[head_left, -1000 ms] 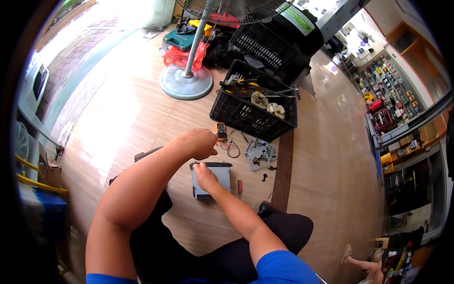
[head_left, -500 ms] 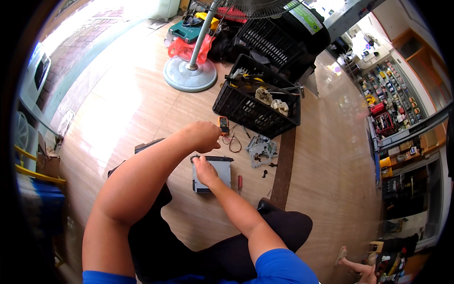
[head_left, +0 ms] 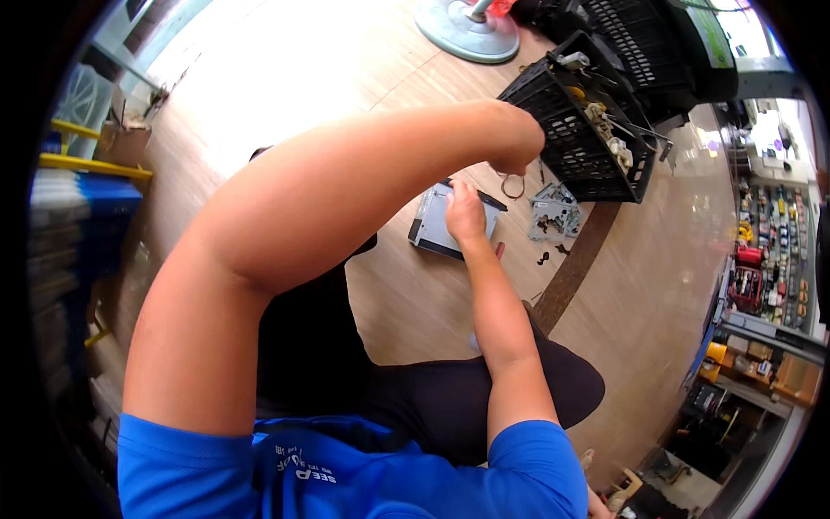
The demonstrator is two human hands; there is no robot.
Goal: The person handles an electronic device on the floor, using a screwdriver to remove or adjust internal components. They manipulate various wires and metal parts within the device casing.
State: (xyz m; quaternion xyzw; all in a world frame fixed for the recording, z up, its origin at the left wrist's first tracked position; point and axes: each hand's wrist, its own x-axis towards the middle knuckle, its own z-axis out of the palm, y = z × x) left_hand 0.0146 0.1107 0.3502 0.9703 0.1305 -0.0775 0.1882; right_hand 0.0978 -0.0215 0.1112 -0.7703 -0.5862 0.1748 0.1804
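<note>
A flat silver metal box with dark edges (head_left: 432,227) lies on the floor in front of me, tilted in view. My right hand (head_left: 465,214) is closed at its far edge, with the fingertips partly hidden. My left arm reaches across to the right, and my left hand (head_left: 520,143) hangs curled beyond the box, in front of the black crate in view. What it holds, if anything, is hidden. Thin dark red test leads (head_left: 513,186) show just below the left hand. A red screwdriver handle (head_left: 500,250) peeks out beside my right forearm.
A pale metal bracket (head_left: 555,216) and small black pieces (head_left: 543,259) lie right of the box. The black slatted crate (head_left: 596,151) holds tools and cloths. A round grey fan base (head_left: 467,30) stands farther off. Blue stacked goods (head_left: 108,208) are at far left.
The view has swung, so the box and crate sit farther up and right. My left hand now covers where the orange multimeter showed. The right hand stays on the box.
</note>
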